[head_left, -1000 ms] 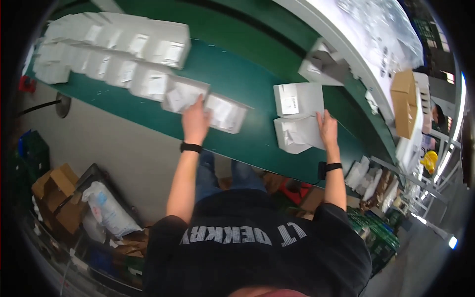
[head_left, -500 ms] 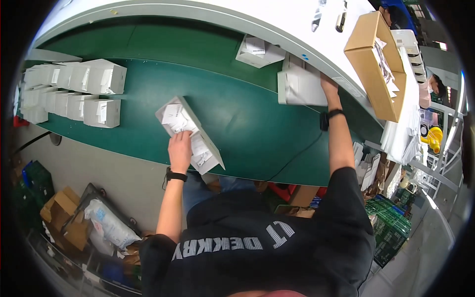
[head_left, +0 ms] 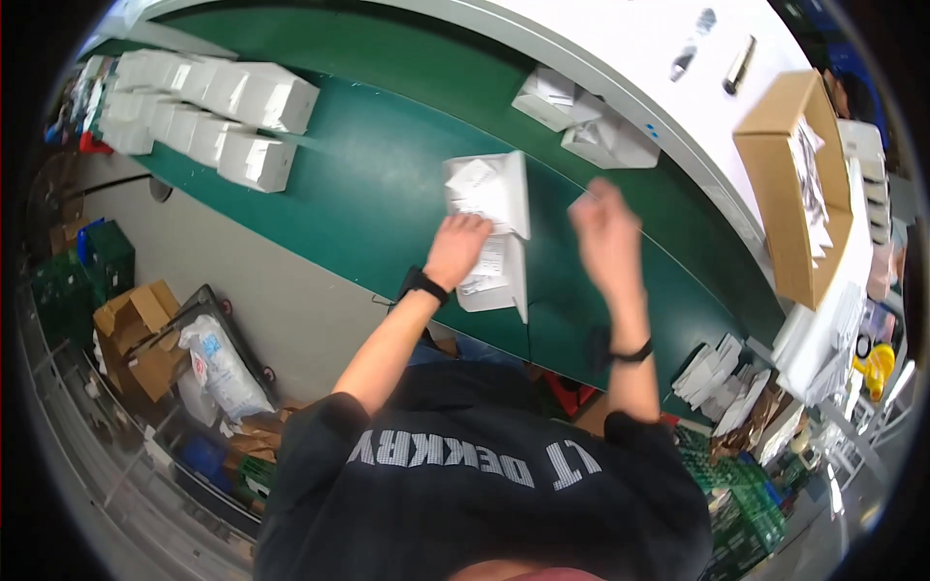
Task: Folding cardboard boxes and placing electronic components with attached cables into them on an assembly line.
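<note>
White open boxes (head_left: 502,200), a pair, adjoin on our green table (head_left: 380,184), our left hand (head_left: 459,250) over their join, perhaps steadying both; our right hand (head_left: 607,242) hovers apart, blurred. We cannot tell whether either grip is closed.

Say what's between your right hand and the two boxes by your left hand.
Head view: just green tabletop between the right hand and two white boxes.

Worn on the head by the person (head_left: 475,426), the wide camera looks steeply down, from near, over the worktop (head_left: 378,155), whose front edge slants across its view.
</note>
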Available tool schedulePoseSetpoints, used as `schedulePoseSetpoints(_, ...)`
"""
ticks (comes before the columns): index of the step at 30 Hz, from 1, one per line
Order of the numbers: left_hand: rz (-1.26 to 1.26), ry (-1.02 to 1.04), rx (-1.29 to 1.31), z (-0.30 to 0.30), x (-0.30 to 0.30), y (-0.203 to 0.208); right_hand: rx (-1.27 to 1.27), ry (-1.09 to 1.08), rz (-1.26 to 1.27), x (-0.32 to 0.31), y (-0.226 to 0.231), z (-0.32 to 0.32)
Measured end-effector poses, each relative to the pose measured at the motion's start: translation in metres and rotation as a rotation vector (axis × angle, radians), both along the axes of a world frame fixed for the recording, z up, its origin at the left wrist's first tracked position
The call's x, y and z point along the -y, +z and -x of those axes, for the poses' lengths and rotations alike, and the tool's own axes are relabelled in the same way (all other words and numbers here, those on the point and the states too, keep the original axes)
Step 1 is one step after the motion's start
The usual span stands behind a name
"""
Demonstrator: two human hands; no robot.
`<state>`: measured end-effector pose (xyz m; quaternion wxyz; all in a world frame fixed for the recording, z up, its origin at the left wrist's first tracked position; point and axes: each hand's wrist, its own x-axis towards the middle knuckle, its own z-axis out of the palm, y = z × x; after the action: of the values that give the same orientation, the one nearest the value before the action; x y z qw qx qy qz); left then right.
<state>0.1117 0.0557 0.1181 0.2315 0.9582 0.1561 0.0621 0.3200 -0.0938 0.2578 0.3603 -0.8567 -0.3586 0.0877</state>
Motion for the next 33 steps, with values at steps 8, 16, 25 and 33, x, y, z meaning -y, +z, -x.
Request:
schedulePoseSetpoints(8, 0.083, -0.093, -0.056, -0.042, 0.060, 0.008, 0.112, -0.189, 0.506, 0.030, -0.038, 0.082)
schedulePoseSetpoints(16, 0.024, 0.526, 0.362, 0.014, -0.114, 0.072, 0.182, -0.351, 0.481, 0.111, -0.026, 0.038)
schedulePoseSetpoints(25, 0.167, 1.240, 0.505, 0.166, -0.423, 0.029, 0.306, -0.409, 0.448, 0.145, -0.027, -0.120)
schedulePoseSetpoints(33, 0.269, 1.263, 0.509, 0.251, -0.322, -0.070, 0.870, -0.265, 0.511, 0.148, -0.152, -0.324)
